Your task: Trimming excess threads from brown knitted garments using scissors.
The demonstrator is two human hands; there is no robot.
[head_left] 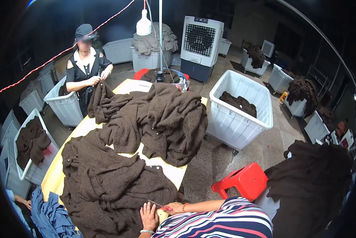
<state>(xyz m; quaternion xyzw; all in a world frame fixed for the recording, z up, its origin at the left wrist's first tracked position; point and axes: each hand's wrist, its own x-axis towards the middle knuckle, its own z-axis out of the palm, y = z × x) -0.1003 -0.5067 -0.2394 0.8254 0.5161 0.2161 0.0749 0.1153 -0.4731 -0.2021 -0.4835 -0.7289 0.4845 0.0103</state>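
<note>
My left hand (pixel 148 217) rests on the near edge of the brown knitwear (pixel 106 174) heaped over the yellow worktop (pixel 53 176), its fingers slightly spread. My right hand (pixel 176 208) has its fingers closed round the red handles of the scissors (pixel 167 208), the blades lying just beyond my left fingertips. Small dark marks show on the white bin (pixel 241 131) beyond the red stool (pixel 252 178), too tiny for me to read

Striped top (pixel 221 223), pale bangle (pixel 147 231), seemingly beaded bracelet (pixel 184 207)
</note>
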